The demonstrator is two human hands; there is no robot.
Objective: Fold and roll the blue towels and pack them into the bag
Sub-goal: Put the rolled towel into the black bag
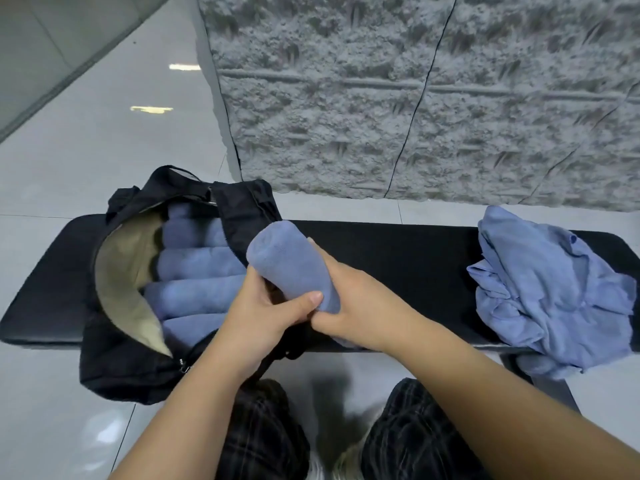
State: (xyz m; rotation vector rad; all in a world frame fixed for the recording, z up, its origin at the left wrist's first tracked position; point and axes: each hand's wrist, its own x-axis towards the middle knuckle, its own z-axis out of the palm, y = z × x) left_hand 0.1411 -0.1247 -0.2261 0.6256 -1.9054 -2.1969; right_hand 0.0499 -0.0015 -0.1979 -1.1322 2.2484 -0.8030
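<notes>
A soft blue towel roll (291, 265) is being gripped by the left hand (263, 313) and right hand (360, 306), fingers curled round it, above a black bench (398, 258) beside the open bag (138, 306) lined with rolls (201, 271).

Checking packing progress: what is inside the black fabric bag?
The black fabric bag holds rolled blue towels in a row beside its beige lining; at least four show. Anything beneath them is covered.

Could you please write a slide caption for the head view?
Both hands grip a rolled blue towel beside the open black bag.
</notes>
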